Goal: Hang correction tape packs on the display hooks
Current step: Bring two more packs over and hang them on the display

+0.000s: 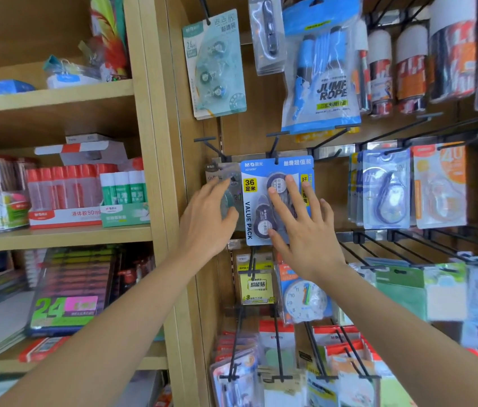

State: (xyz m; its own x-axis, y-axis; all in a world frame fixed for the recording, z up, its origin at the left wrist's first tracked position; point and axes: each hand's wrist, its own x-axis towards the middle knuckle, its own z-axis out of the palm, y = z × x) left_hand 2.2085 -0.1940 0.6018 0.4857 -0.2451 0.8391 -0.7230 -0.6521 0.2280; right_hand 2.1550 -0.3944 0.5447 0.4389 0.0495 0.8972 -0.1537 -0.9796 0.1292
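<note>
Reaching up from the lower edge of the view, your two bare forearms meet at the middle row of the display. Your right hand [305, 230] is spread flat, its fingers [293, 192] straight and apart, pressing on the front of the blue correction tape pack [248, 218] without curling round it. Your left hand [207, 218] lies just beside it, relaxed and unclenched, with its fingertips on the grey pack [220, 171] that hangs partly behind the blue one's left edge; whether the thumb pinches that pack cannot be told. The blue correction tape pack hangs upright with its top slot on a black hook [274, 145], and the grey pack hangs from the neighbouring hook [211, 146]. Below your right wrist hangs a toy clock pack [305, 298]. On the same row to the right hang more clear tape packs [386, 189]. Above are a teal pack [214, 66] and a jump rope bag [323, 83]. Left of the wooden upright, a shelf [55, 233] carries a box of red-capped glue bottles [64, 195].
</note>
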